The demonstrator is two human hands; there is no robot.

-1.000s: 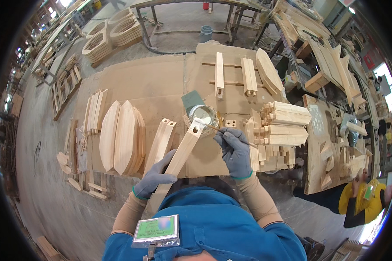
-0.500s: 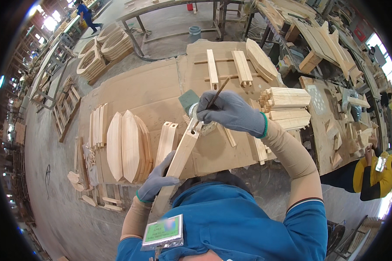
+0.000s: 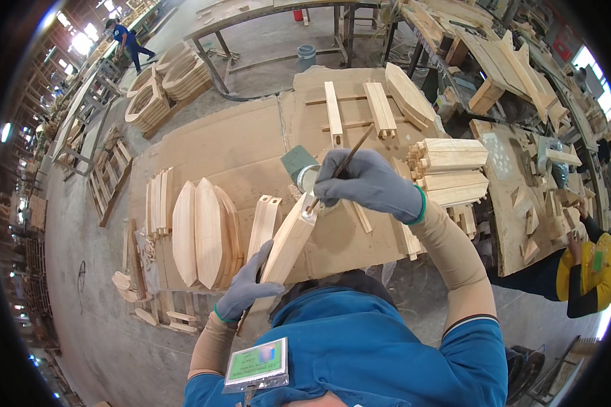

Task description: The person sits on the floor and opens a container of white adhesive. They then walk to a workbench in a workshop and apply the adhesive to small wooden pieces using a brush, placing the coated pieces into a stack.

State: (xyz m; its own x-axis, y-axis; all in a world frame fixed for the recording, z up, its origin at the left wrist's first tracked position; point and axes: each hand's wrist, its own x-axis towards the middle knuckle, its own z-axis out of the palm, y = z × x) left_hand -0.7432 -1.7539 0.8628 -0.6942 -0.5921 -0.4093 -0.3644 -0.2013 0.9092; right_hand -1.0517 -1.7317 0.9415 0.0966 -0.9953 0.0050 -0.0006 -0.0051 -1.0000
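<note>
My left hand (image 3: 248, 288), in a grey glove, is closed round the lower part of a pale wooden bar (image 3: 288, 239) that slants up and away from me. A thin brown stick (image 3: 357, 150) is pinched in my gloved right hand (image 3: 366, 186). Its lower tip meets the bar's far end, where a white, glue-like patch (image 3: 309, 216) shows at the slot. Just beyond that end stands a small round pot (image 3: 308, 178), partly hidden by my right hand. Beside the pot lies a dark green flat piece (image 3: 297, 161). Another slotted bar (image 3: 262, 220) rests left of the held one.
Cardboard (image 3: 217, 146) covers the work surface. Pointed wooden panels (image 3: 209, 230) stand at left, near upright slats (image 3: 160, 200). Tenoned bars (image 3: 455, 154) are stacked at right. A person in yellow (image 3: 587, 271) is at far right; another in blue (image 3: 123, 41) is at far left.
My right hand has brought the stick's tip down onto the bar's end, and white now shows there. The bar has turned in my left hand, with a broader face up.
</note>
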